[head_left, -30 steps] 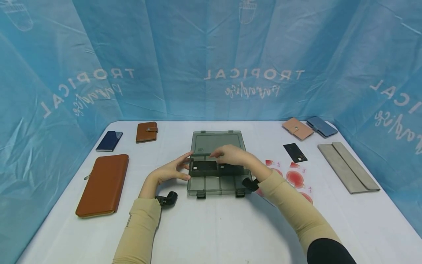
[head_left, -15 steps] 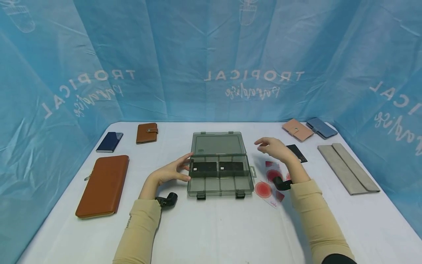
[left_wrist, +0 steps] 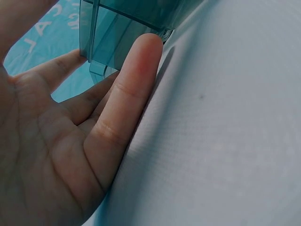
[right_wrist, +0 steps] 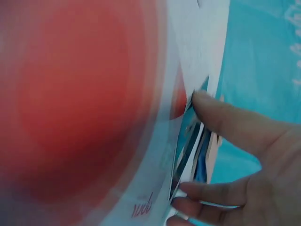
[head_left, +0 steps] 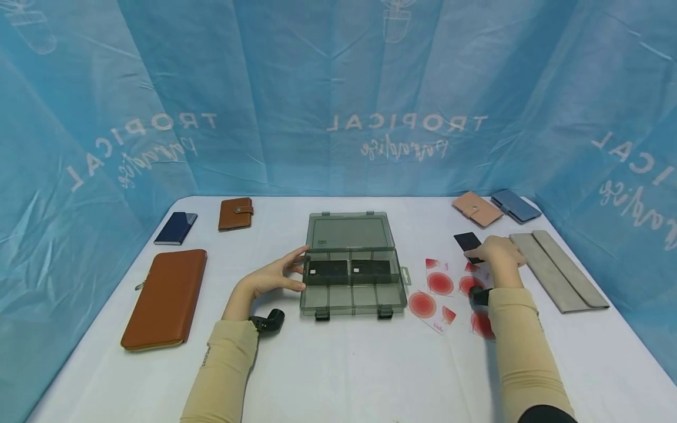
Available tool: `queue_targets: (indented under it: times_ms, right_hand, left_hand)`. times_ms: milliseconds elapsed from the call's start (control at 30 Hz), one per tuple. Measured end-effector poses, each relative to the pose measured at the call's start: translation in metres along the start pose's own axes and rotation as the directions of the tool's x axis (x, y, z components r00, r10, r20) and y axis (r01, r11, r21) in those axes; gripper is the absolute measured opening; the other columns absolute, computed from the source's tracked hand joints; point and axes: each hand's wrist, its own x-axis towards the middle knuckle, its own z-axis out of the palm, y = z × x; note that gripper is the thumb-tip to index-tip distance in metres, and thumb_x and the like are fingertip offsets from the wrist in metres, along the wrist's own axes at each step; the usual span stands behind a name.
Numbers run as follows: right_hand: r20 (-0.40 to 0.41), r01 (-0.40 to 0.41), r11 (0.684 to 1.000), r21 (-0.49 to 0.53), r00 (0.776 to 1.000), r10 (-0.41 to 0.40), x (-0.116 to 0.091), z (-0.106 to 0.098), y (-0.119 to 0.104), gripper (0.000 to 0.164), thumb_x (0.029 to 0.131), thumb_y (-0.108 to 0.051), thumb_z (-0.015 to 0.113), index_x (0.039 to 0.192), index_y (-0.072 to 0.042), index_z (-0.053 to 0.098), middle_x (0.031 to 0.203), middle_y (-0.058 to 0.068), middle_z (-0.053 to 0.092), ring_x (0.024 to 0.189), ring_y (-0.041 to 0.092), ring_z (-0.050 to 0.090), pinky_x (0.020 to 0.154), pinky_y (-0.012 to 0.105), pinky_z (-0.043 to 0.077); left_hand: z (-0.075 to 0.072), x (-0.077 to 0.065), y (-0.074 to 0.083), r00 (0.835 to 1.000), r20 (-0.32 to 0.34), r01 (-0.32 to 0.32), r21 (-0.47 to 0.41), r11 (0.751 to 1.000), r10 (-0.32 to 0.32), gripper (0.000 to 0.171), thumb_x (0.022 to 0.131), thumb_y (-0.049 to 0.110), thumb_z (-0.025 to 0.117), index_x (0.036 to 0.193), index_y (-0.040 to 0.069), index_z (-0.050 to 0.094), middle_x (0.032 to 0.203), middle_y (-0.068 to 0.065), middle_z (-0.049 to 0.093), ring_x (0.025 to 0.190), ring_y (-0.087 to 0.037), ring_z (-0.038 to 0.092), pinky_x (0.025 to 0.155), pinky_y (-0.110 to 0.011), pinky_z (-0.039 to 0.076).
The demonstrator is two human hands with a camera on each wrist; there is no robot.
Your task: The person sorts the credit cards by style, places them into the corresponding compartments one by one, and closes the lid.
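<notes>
A translucent grey-green plastic organizer box (head_left: 341,308) stands in mid-table with its lid folded back. Black cards, one on the left (head_left: 330,269) and one on the right (head_left: 372,268), lie in its rear compartments. My left hand (head_left: 272,276) rests at the box's left side, fingers and thumb extended and spread; the left wrist view shows the thumb straight along its wall. On the right, another black card (head_left: 466,241) lies at an angle on the table. My right hand (head_left: 498,249) pinches that card by its edges, thumb and fingers on opposite sides, partly hiding it.
Several clear cards with red circles (head_left: 440,283) lie right of the box. A grey envelope pouch (head_left: 560,270), a tan wallet (head_left: 478,208) and a blue wallet (head_left: 515,204) lie farther right. Left are a brown zip case (head_left: 166,298), a navy holder (head_left: 176,227) and a brown wallet (head_left: 235,214).
My right hand has left the box, moving right across the table to the black card, and now takes hold of its edges. The left hand stays at the box.
</notes>
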Motion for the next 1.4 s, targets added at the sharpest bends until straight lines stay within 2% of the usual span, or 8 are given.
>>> queue_targets:
  times_ms: [267,400,600,833,1033,1133,1267,1400]
  right_hand:
    - [-0.027,0.238,0.953,0.185,0.971,-0.237,0.01,0.002,0.009,0.069,0.078,-0.029,0.069,0.121,0.015,0.038,0.115,0.034,0.042,0.101,0.042,0.044,0.084,0.052,0.041]
    - [-0.064,0.376,0.819,0.434,0.919,-0.388,0.013,0.005,0.008,0.052,0.083,-0.007,0.063,0.123,0.01,0.034,0.116,0.03,0.042,0.096,0.035,0.045,0.076,0.042,0.044]
    - [-0.007,0.324,0.647,0.69,0.897,-0.442,0.001,0.002,-0.007,0.062,0.088,-0.011,0.06,0.139,0.002,0.027,0.137,0.028,0.032,0.106,0.027,0.045,0.078,0.03,0.047]
    - [-0.051,0.379,0.466,0.799,0.815,-0.577,-0.024,-0.004,-0.032,0.042,0.092,-0.014,0.057,0.125,0.004,0.04,0.11,0.007,0.046,0.089,0.009,0.052,0.075,0.024,0.05]
    - [-0.113,0.318,0.207,0.925,0.752,-0.65,-0.039,-0.005,-0.052,0.022,0.093,-0.012,0.055,0.115,-0.012,0.048,0.105,0.0,0.049,0.091,0.009,0.055,0.071,0.025,0.05]
    - [-0.125,0.279,0.128,0.952,0.734,-0.668,-0.044,-0.004,-0.061,0.015,0.093,-0.01,0.055,0.107,-0.015,0.053,0.102,-0.001,0.055,0.088,0.01,0.057,0.071,0.026,0.05]
    - [-0.126,0.313,0.151,0.938,0.711,-0.692,-0.049,0.002,-0.072,0.008,0.094,-0.014,0.054,0.102,-0.012,0.057,0.093,-0.004,0.061,0.084,0.008,0.061,0.071,0.027,0.051]
    - [-0.116,0.462,0.283,0.84,0.664,-0.739,-0.054,0.008,-0.081,0.029,0.099,-0.029,0.042,0.119,-0.009,0.047,0.091,0.003,0.057,0.073,0.012,0.061,0.063,0.034,0.053]
  left_hand:
    - [0.001,0.0,0.001,1.0,-0.003,0.005,-0.003,1.0,-0.005,0.096,0.078,0.012,0.074,0.15,0.026,0.011,0.152,-0.016,0.012,0.129,-0.035,0.032,0.101,-0.059,0.023]
    - [0.001,-0.001,0.002,1.0,-0.007,0.007,-0.002,1.0,-0.007,0.096,0.078,0.012,0.074,0.15,0.026,0.012,0.152,-0.016,0.013,0.129,-0.034,0.032,0.102,-0.059,0.021]
    - [0.001,0.0,0.0,1.0,0.0,0.007,-0.002,1.0,-0.007,0.097,0.078,0.013,0.074,0.15,0.026,0.012,0.152,-0.016,0.013,0.128,-0.034,0.033,0.101,-0.059,0.023]
    - [0.0,0.0,0.001,1.0,0.013,-0.001,-0.004,1.0,0.001,0.096,0.079,0.013,0.073,0.15,0.026,0.011,0.152,-0.016,0.011,0.128,-0.034,0.032,0.099,-0.058,0.027]
    - [0.0,0.0,0.002,1.0,0.008,0.006,-0.01,1.0,-0.006,0.097,0.078,0.012,0.074,0.15,0.026,0.01,0.152,-0.015,0.012,0.128,-0.033,0.032,0.1,-0.057,0.026]
    - [0.0,0.001,0.002,1.0,0.014,0.005,-0.01,1.0,-0.005,0.097,0.078,0.013,0.074,0.15,0.026,0.011,0.152,-0.015,0.011,0.128,-0.033,0.032,0.099,-0.055,0.028]
    - [0.0,0.0,0.002,1.0,0.019,0.001,-0.011,1.0,-0.001,0.096,0.078,0.012,0.074,0.15,0.025,0.011,0.152,-0.015,0.011,0.128,-0.033,0.032,0.099,-0.055,0.029]
    - [0.0,-0.001,0.002,1.0,0.012,0.0,-0.005,1.0,0.0,0.096,0.078,0.012,0.074,0.15,0.025,0.011,0.152,-0.016,0.012,0.127,-0.033,0.033,0.099,-0.057,0.027]
